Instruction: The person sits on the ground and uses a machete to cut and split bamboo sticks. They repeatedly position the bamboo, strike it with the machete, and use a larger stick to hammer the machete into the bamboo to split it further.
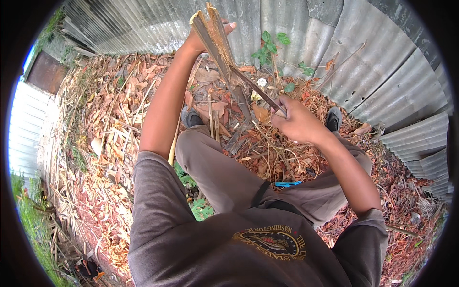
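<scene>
My left hand [196, 42] is closed around the upper part of a split, brown length of wood [216, 45], its fingers mostly hidden behind it. The wood stands tilted, frayed and pale at its split top, with stringy fibres along one face. Its lower end reaches down toward the leaf-strewn ground between my feet. In my right hand [300, 119] is the handle of a long knife [258, 90] with a dark, rusty-looking blade. The blade slants up and left, its far end meeting the wood below my left hand; whether it cuts in, I cannot tell.
A corrugated metal fence [158, 28] runs close in front and along the right. Dry leaves [114, 119] and sticks cover the ground. A green-leaved plant [268, 47] grows by the fence. A white round object [262, 82] lies beyond the knife, and a blue strip [288, 184] between my legs.
</scene>
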